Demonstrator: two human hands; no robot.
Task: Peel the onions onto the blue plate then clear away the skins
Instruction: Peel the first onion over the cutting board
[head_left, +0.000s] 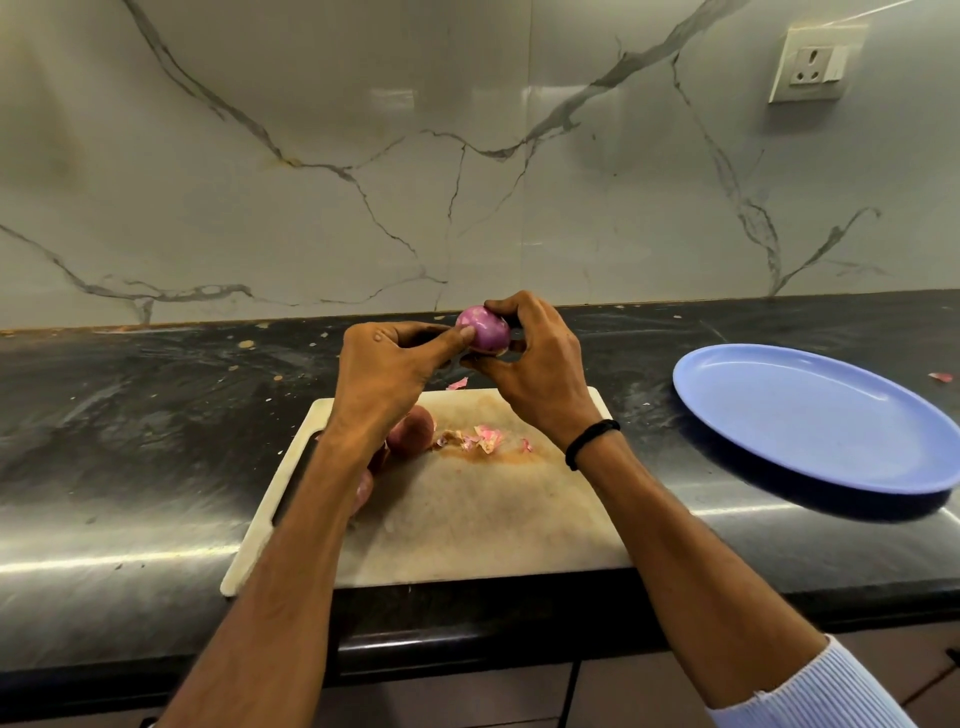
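Both hands, left hand (387, 371) and right hand (540, 366), pinch one purple onion (483, 329) above cutting board (467, 499); blue plate (810, 415) bare, probably unlabelled.

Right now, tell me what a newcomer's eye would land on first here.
The glossy purple onion, gripped between the left hand and right hand above the far edge of the cutting board. Next the big blue plate, bare, on the dark counter to the right. Then the pink skins mid-board, with unpeeled onions beside them.
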